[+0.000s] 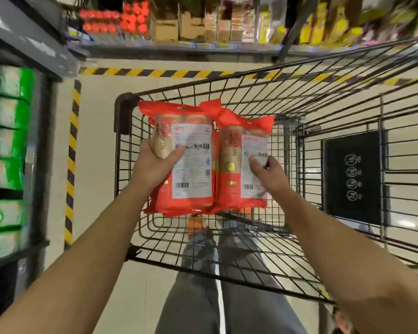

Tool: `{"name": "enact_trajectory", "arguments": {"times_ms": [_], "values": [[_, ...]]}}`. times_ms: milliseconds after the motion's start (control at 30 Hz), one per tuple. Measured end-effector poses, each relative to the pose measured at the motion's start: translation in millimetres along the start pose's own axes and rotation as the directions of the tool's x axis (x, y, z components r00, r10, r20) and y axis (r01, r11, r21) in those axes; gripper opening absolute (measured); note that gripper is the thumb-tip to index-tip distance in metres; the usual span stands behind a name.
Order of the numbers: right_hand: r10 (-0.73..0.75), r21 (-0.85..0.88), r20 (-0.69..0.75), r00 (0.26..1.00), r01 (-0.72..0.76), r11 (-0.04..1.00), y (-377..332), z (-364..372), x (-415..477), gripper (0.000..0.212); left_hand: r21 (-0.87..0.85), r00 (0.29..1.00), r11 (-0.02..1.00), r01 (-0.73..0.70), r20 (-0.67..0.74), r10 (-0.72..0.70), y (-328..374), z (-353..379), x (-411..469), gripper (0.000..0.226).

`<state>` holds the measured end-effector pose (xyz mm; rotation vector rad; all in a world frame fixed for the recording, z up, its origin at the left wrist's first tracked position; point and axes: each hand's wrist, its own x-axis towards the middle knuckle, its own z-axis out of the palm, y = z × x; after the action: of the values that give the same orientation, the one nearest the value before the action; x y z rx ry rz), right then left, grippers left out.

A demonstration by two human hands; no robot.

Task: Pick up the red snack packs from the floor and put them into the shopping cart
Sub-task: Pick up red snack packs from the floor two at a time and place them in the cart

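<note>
Left hand (155,166) and right hand (269,175) each hold a red snack pack, left pack (193,169) and right pack (234,169). The fingers are clamped round the outer edges. Both packs hang side by side over the shopping cart (122,102) basket, long axes pointing away.

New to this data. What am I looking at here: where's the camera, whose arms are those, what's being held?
There's no robot here. One wide-angle camera sits on a person's head and looks down, so the two bare arms are the wearer's own. The left hand grips one red snack pack. The right hand grips a second red pack. Both packs are held over the wire shopping cart, not yet let go. Grey trousers show through the cart's mesh. Around it are pale floor, yellow-black tape and stocked shelves, blurred.
</note>
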<state>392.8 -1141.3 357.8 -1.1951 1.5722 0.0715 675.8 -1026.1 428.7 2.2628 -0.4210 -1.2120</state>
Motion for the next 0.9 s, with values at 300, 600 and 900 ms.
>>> {"name": "enact_trajectory", "arguments": {"times_ms": [300, 600, 900], "values": [[-0.207, -0.570, -0.020, 0.978, 0.159, 0.806, -82.4, -13.2, -92.1, 0.084, 0.398, 0.975, 0.897, -0.191, -0.033, 0.222, 41.5, -27.7, -63.6, 0.068], [-0.522, -0.813, 0.057, 0.851, 0.344, 0.470, -178.2, -13.5, -238.4, 0.076, 0.824, 0.866, 0.509, -0.248, -0.047, 0.498, 91.2, -98.3, -168.2, 0.078], [-0.747, -0.847, 0.300, 0.593, 0.525, 0.077, -272.3, 17.2, -347.2, 0.081, 0.801, 0.819, 0.599, 0.013, -0.352, 0.453, 82.1, -208.8, -282.3, 0.082]]}}
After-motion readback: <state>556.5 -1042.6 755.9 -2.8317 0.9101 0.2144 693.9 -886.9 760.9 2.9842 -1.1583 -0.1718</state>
